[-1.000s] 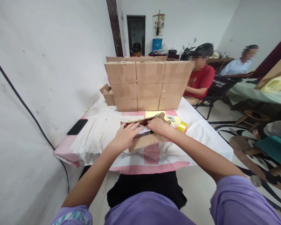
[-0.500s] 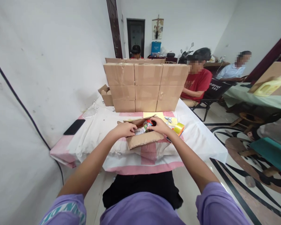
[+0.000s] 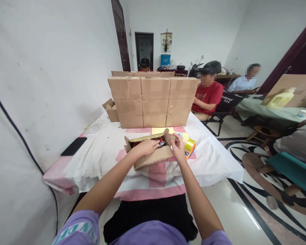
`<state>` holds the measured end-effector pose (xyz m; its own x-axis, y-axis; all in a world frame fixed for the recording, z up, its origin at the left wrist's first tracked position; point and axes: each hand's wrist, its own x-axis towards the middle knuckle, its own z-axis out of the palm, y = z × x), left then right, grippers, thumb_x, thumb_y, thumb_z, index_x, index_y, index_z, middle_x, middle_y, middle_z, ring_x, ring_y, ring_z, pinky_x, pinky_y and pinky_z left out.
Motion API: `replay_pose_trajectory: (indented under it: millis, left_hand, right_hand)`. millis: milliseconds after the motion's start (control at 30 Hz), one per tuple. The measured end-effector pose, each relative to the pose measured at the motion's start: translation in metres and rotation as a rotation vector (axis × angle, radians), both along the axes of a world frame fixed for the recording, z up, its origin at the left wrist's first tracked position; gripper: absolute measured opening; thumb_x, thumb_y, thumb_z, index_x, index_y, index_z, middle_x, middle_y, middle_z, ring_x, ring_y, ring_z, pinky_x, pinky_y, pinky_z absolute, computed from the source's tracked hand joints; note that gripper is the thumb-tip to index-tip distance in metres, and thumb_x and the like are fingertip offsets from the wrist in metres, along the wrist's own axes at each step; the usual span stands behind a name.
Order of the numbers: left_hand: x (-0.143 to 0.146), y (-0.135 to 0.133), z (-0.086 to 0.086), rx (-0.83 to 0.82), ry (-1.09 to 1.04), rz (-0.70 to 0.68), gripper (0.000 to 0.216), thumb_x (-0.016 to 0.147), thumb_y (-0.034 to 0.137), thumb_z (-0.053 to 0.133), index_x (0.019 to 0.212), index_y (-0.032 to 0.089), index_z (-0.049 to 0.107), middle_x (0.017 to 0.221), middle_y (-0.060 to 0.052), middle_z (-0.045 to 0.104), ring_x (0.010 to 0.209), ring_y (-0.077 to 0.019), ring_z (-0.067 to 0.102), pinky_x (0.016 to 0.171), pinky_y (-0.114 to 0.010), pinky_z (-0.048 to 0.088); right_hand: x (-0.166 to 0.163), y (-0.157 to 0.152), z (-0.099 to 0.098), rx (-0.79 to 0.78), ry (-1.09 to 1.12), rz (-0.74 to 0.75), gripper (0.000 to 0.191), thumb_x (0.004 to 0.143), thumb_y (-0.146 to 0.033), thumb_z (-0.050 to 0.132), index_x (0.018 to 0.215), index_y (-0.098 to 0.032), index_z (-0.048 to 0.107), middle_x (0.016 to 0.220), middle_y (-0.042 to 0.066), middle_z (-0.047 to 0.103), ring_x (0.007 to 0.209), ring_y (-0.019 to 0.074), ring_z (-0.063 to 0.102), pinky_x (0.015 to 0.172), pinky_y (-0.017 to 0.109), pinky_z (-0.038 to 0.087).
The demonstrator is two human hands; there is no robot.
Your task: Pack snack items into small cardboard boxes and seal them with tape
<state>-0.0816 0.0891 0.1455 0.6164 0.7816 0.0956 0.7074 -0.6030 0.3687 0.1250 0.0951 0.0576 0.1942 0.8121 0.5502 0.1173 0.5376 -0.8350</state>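
Note:
An open cardboard box [image 3: 153,158] lies on the white and pink table cloth [image 3: 104,154] in front of me, with packaged goods partly showing inside. My left hand [image 3: 146,147] reaches over the near flap into the box and rests on its contents. My right hand [image 3: 177,146] pinches the box's right side flap. A roll of yellow tape [image 3: 190,145] lies just right of that hand.
A wall of stacked sealed cartons [image 3: 153,101] stands at the table's far end, with a small open carton [image 3: 111,110] to its left. A black phone [image 3: 73,146] lies near the left edge. A person in a red shirt [image 3: 207,97] sits beyond the cartons.
My right hand has moved off the goods inside the box to its right flap. My left hand has shifted right into the box. The view has tilted up a little.

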Motion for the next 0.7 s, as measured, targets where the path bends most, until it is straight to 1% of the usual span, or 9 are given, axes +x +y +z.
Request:
replay_pose_trajectory:
  millis: [133, 200, 300, 367, 433, 500, 567, 633, 700]
  left_hand:
    - [-0.011, 0.004, -0.013, -0.051, -0.139, 0.013, 0.046, 0.101, 0.037, 0.041, 0.141, 0.026, 0.062, 0.149, -0.003, 0.059, 0.138, -0.0250, 0.056, 0.117, -0.038, 0.041]
    - [-0.019, 0.004, -0.015, -0.039, -0.242, 0.064, 0.050, 0.103, 0.040, 0.038, 0.147, 0.025, 0.056, 0.155, -0.004, 0.053, 0.145, -0.0235, 0.048, 0.122, -0.038, 0.036]
    - [-0.026, 0.009, -0.019, 0.000, -0.402, 0.170, 0.053, 0.104, 0.036, 0.031, 0.153, 0.021, 0.047, 0.163, -0.008, 0.041, 0.152, -0.0239, 0.037, 0.124, -0.043, 0.032]
    - [-0.027, 0.014, -0.022, 0.004, -0.486, 0.207, 0.051, 0.103, 0.033, 0.034, 0.150, 0.020, 0.048, 0.162, -0.012, 0.043, 0.148, -0.0257, 0.043, 0.121, -0.047, 0.038]
    - [-0.025, 0.017, -0.024, -0.009, -0.559, 0.204, 0.048, 0.101, 0.033, 0.042, 0.145, 0.020, 0.051, 0.158, -0.014, 0.048, 0.136, -0.0268, 0.056, 0.113, -0.048, 0.047]
    - [-0.023, 0.015, -0.024, -0.027, -0.639, 0.172, 0.044, 0.099, 0.035, 0.047, 0.139, 0.020, 0.053, 0.155, -0.016, 0.050, 0.123, -0.0261, 0.065, 0.102, -0.046, 0.055]
    - [-0.022, 0.010, -0.021, -0.037, -0.726, 0.123, 0.039, 0.098, 0.038, 0.048, 0.132, 0.020, 0.054, 0.155, -0.017, 0.050, 0.116, -0.0247, 0.069, 0.092, -0.042, 0.059]
    - [-0.023, 0.002, -0.017, -0.034, -0.811, 0.084, 0.035, 0.099, 0.042, 0.047, 0.126, 0.021, 0.053, 0.153, -0.017, 0.051, 0.116, -0.0236, 0.069, 0.088, -0.038, 0.059]
    - [-0.026, -0.007, -0.013, -0.022, -0.882, 0.065, 0.032, 0.099, 0.044, 0.047, 0.121, 0.022, 0.052, 0.149, -0.017, 0.053, 0.112, -0.0224, 0.069, 0.085, -0.036, 0.059]
  right_hand:
    - [-0.003, -0.007, 0.000, 0.023, 0.024, 0.014, 0.037, 0.092, -0.036, 0.057, 0.127, -0.023, 0.054, 0.134, 0.013, 0.067, 0.127, 0.0244, 0.063, 0.110, 0.044, 0.050]
    - [-0.004, -0.011, -0.001, 0.032, 0.034, 0.003, 0.037, 0.093, -0.035, 0.057, 0.128, -0.023, 0.054, 0.135, 0.013, 0.066, 0.128, 0.0245, 0.062, 0.110, 0.045, 0.049]
    - [-0.006, -0.019, -0.001, 0.044, 0.048, -0.025, 0.037, 0.094, -0.034, 0.055, 0.130, -0.023, 0.054, 0.136, 0.013, 0.065, 0.129, 0.0252, 0.061, 0.111, 0.046, 0.048]
    - [-0.007, -0.025, 0.001, 0.045, 0.013, -0.017, 0.039, 0.096, -0.035, 0.055, 0.133, -0.023, 0.055, 0.137, 0.013, 0.064, 0.129, 0.0259, 0.060, 0.109, 0.046, 0.049]
    - [-0.008, -0.030, 0.006, 0.047, -0.145, 0.054, 0.037, 0.098, -0.038, 0.055, 0.132, -0.025, 0.061, 0.138, 0.012, 0.064, 0.132, 0.0269, 0.057, 0.110, 0.047, 0.048]
    - [-0.008, -0.033, 0.010, 0.077, -0.376, 0.157, 0.031, 0.101, -0.040, 0.052, 0.122, -0.027, 0.070, 0.133, 0.009, 0.069, 0.137, 0.0274, 0.052, 0.116, 0.051, 0.041]
    - [-0.008, -0.032, 0.013, 0.115, -0.535, 0.217, 0.030, 0.103, -0.039, 0.049, 0.114, -0.028, 0.075, 0.127, 0.007, 0.073, 0.139, 0.0267, 0.049, 0.122, 0.055, 0.032]
    - [-0.007, -0.031, 0.013, 0.132, -0.581, 0.215, 0.032, 0.104, -0.037, 0.046, 0.113, -0.028, 0.075, 0.125, 0.006, 0.074, 0.139, 0.0257, 0.049, 0.123, 0.056, 0.029]
    - [-0.007, -0.031, 0.011, 0.131, -0.579, 0.192, 0.032, 0.104, -0.037, 0.046, 0.116, -0.028, 0.074, 0.126, 0.005, 0.073, 0.140, 0.0250, 0.048, 0.123, 0.055, 0.031]
